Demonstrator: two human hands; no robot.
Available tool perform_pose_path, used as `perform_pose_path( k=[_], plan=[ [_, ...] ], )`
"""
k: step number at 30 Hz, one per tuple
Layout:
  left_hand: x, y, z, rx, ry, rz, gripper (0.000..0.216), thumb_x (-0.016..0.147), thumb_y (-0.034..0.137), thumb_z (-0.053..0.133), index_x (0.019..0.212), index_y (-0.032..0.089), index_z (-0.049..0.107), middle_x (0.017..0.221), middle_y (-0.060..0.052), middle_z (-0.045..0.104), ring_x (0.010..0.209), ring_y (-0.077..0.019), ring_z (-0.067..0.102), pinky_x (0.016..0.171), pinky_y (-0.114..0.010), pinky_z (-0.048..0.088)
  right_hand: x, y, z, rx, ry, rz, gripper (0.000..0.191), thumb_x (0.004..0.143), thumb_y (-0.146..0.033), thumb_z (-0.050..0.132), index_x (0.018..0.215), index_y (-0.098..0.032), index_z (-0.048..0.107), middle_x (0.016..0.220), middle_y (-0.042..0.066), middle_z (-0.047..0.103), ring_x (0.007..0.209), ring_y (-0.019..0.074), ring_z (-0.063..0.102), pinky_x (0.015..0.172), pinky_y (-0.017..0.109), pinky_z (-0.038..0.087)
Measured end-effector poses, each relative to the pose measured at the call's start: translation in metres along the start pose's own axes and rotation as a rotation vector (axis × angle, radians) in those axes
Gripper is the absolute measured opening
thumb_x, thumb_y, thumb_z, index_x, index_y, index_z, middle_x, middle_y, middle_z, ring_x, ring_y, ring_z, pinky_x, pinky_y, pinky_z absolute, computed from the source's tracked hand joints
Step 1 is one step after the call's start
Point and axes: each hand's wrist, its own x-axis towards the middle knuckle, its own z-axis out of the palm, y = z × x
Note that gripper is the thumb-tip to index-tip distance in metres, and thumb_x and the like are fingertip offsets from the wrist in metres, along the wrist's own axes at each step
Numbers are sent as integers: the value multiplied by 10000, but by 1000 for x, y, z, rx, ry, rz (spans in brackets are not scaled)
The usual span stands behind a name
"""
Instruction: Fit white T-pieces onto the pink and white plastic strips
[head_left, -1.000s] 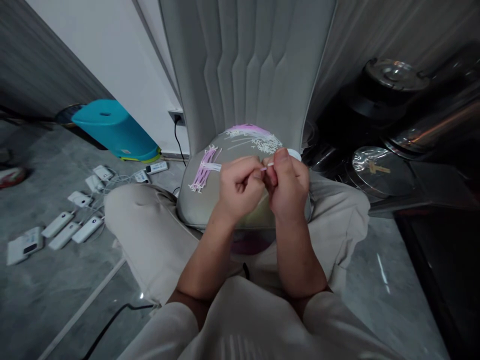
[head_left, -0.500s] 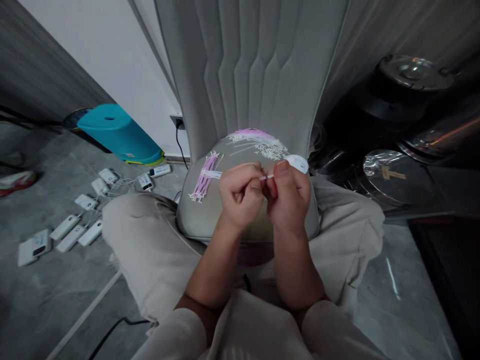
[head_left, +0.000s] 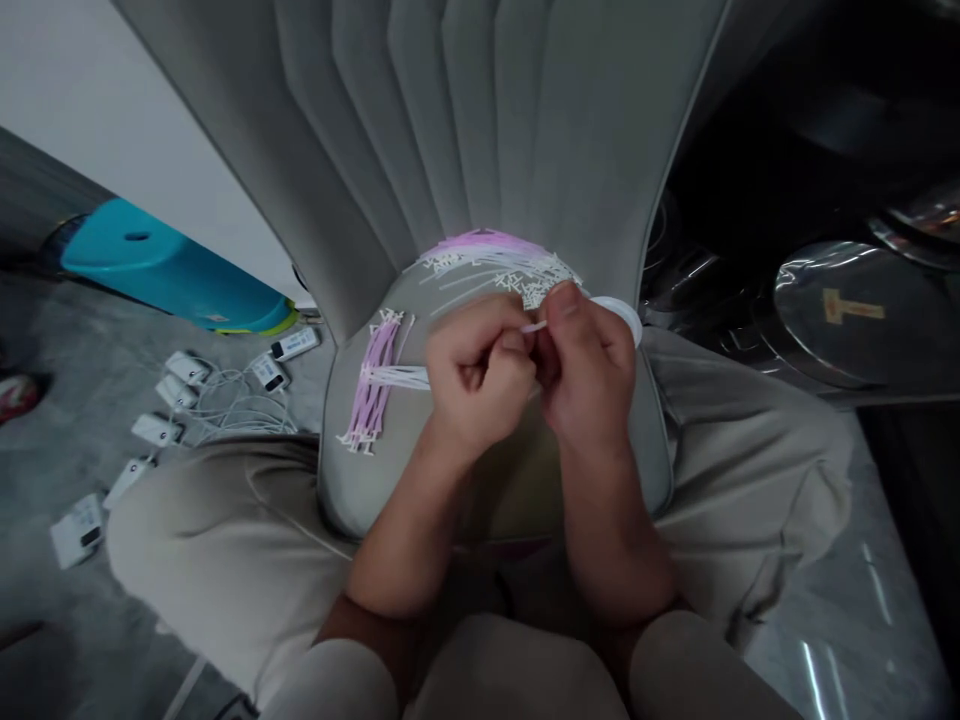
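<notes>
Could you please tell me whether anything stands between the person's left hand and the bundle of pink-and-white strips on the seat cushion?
Nothing visible blocks the way: the left hand sits just right of the pink-and-white strip bundle on the grey seat cushion, and only the bundle's own white strands lie between them, reaching toward the hand.

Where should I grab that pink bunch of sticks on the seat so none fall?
Probably pinch the pink bundle around its middle, coming straight down from above: its thin strips lie side by side on the grey seat cushion, and their white ends splay out.
</notes>
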Motion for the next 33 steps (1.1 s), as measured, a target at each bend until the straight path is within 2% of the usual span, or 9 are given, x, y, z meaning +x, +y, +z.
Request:
perform_pose_path(
  k=[4,8,12,16,20,26,33],
  plan=[
    [17,-11,-11,91,-41,-31,223,832,97,487,632,196,491,553,43,438,511,-85,405,505,-247,339,22,4,2,-27,-22,81,537,943,-533,581,532,-246,389,504,-44,314,475,122,263,453,314,306],
    [24,-28,-13,48,-16,-105,240,845,118,487,619,196,484,540,41,427,502,-87,394,491,-239,336,39,8,1,32,-16,105,526,941,-507,601,530,-244,406,514,-44,326,481,123,266,465,314,295],
    [14,-50,-7,-37,18,-199,240,832,112,488,605,189,467,537,39,452,503,-82,415,493,-212,351,48,21,-10,36,-9,99,539,953,-459,610,521,-220,393,508,-63,316,477,92,246,486,283,284],
    [-1,-66,-5,-53,82,-382,253,808,84,463,578,183,429,502,48,418,469,-68,396,462,-180,342,45,46,-23,-24,15,214,541,950,-485,602,533,-208,394,508,-68,347,479,75,296,495,247,311],
    [-7,-76,-6,-35,70,-458,261,785,61,470,556,179,429,482,53,400,449,-57,370,444,-174,328,41,62,-29,-3,64,272,523,991,-382,553,525,-194,407,487,-69,348,463,65,309,474,230,292],
    [-10,-80,-10,-42,-2,-504,260,804,69,466,571,183,461,500,44,484,465,-65,437,461,-189,359,39,59,-29,-69,115,383,485,977,-312,568,531,-183,426,506,-58,391,475,61,341,454,221,295],
    [-8,-79,-14,139,-93,-371,228,794,76,459,593,182,467,504,44,458,484,-67,400,486,-214,336,39,53,-28,-151,133,396,499,974,-311,562,513,-184,421,507,-56,385,481,61,337,480,222,323]
  ],
)
